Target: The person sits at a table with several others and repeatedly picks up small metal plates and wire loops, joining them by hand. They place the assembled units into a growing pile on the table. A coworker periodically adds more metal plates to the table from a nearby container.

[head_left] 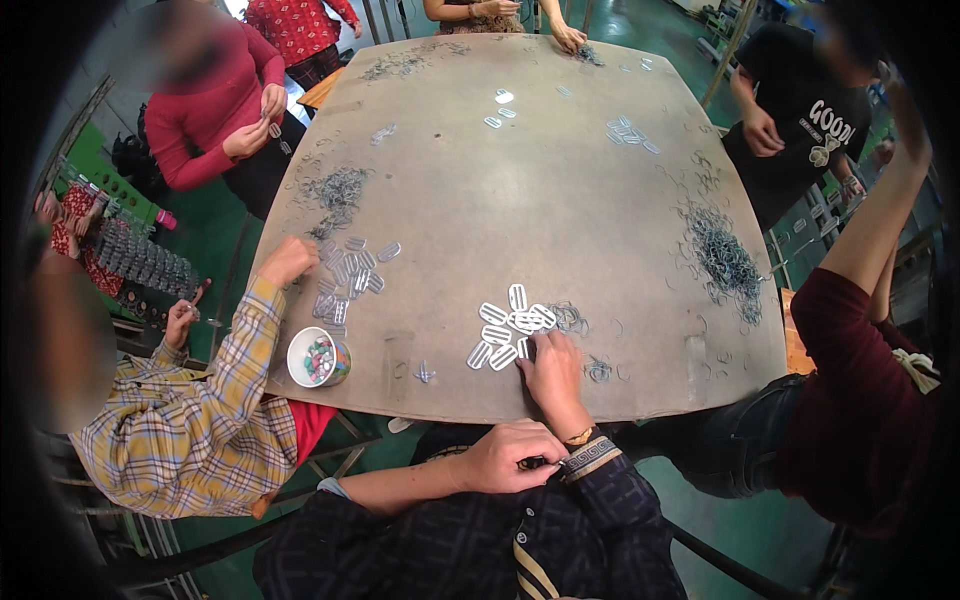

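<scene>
On the table in front of me lies a loose cluster of silvery oval slotted plates [494, 334]. My right hand [556, 372] rests at its near right edge, fingers bent down over one oval slotted plate [525, 348]; part of that plate is hidden by the fingers. Close to my body, my left hand [514, 456] is curled closed beside the right cuff. A small dark bit shows at its fingertips, too hidden to name. Thin dark wire pieces [568, 318] lie right behind the plates, and a smaller tangle of wire pieces [599, 370] sits right of my right hand.
A paper cup [341, 362] of small coloured pieces stands left, near a co-worker's hand [288, 262] and a heap of slotted plates [352, 268]. Larger wire heaps lie right [727, 256] and far left [338, 192]. Several people surround the brown table [470, 210]; a co-worker's raised arm is at right.
</scene>
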